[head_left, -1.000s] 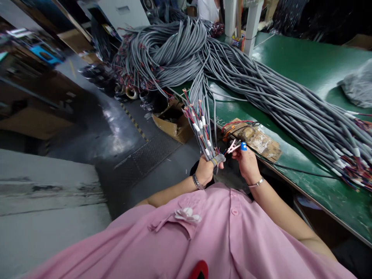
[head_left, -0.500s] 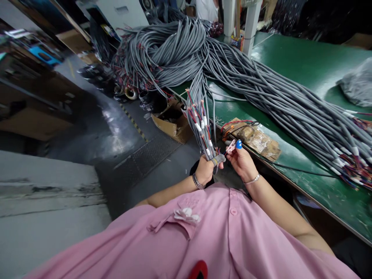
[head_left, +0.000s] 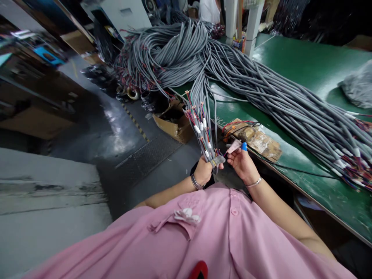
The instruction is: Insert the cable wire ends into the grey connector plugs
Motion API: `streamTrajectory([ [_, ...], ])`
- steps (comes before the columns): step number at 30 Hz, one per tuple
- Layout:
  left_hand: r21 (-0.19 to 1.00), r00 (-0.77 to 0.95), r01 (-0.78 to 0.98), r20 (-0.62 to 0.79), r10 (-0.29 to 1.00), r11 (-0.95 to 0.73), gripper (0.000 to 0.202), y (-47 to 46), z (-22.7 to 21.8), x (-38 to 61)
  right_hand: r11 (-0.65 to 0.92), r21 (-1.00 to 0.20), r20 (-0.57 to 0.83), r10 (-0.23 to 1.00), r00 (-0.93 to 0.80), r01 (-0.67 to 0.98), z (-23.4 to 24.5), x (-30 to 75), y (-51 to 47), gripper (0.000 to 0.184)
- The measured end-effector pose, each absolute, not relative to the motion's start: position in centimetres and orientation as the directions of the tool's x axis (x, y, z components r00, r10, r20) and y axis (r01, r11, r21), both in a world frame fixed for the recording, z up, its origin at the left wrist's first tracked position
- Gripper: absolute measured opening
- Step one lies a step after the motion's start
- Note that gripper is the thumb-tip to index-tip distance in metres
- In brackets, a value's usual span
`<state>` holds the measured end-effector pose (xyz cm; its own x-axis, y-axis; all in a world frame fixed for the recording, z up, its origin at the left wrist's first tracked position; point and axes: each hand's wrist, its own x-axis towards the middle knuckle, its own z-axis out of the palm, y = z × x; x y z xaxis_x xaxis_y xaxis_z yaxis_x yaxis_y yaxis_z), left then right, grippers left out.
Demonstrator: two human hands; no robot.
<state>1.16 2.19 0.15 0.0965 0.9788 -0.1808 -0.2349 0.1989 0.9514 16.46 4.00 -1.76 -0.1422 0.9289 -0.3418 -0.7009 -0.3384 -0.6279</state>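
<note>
My left hand (head_left: 205,169) is wrapped around the lower end of a bundle of grey cables (head_left: 207,143) with white bands and stripped, multicoloured wire ends. A grey cover sits on its thumb, which presses on the bundle. Just to the right, my right hand (head_left: 242,164) pinches a small pale-pink clip-like tool (head_left: 234,146), blurred now. A blue cover (head_left: 244,146) caps that thumb. Thin dark wires (head_left: 224,154) stretch between the two hands; whether the tool grips them I cannot tell.
A large heap of grey cables (head_left: 174,54) runs across the green table (head_left: 290,54). By the table edge lies a worn wooden block (head_left: 261,144) with red and black leads. An open cardboard box (head_left: 174,130) stands on the floor. A plastic-wrapped bundle (head_left: 359,85) lies far right.
My right hand has shifted slightly right, away from my left hand, and the pink tool has turned in its fingers. My left hand keeps its hold on the cables.
</note>
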Motion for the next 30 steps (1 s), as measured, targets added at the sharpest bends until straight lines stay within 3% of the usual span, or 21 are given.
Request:
streamTrajectory([
  [9,0.926,0.211,-0.284,-0.194,0.958,0.250,0.034,2.5,-0.1,0.7,-0.287,-0.750,-0.299,0.951,-0.081,-0.597,-2.1,17.6,2.7,0.039],
  [12,0.931,0.252,-0.278,-0.168,0.953,0.237,0.033,2.6,-0.4,0.6,-0.232,-0.850,-0.231,0.971,-0.060,-0.473,-1.8,17.6,1.8,0.028],
  [16,0.941,0.330,-0.240,-0.153,0.931,0.239,0.030,2.3,-0.5,0.4,-0.037,-0.975,-0.029,0.999,-0.038,-0.219,-0.1,17.4,0.4,0.016],
  [23,0.964,0.445,-0.160,-0.124,0.887,0.214,0.036,1.4,0.0,0.8,0.137,-0.990,0.139,0.988,-0.070,-0.032,4.0,16.8,-1.0,0.018],
  [30,0.964,0.571,-0.121,-0.127,0.811,0.236,0.039,1.2,0.1,-1.0,0.188,-0.981,0.191,0.979,-0.066,-0.053,3.9,17.6,-1.4,0.017],
])
